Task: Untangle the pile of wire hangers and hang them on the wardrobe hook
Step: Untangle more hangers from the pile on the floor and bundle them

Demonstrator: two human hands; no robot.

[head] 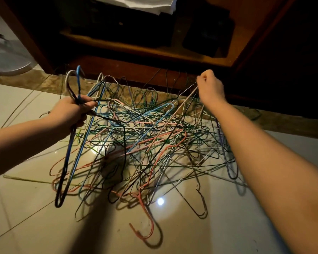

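A tangled pile of wire hangers (151,143) in green, pink, blue, white and black lies on the tiled floor in front of an open wardrobe. My left hand (72,110) grips a small bunch of hangers (75,143) by their necks, blue, white and black, their hooks sticking up and their bodies hanging down to the left of the pile. My right hand (210,88), above the pile's far right side, has its fingers curled round the neck of a pale hanger (186,101) that slants down into the tangle. No wardrobe hook is visible.
The wooden wardrobe (151,52) stands open behind the pile, with a low shelf and dark items inside. A white cloth (141,2) hangs at the top. A white round object (9,61) sits at the far left. Glossy floor tiles (191,231) spread toward me.
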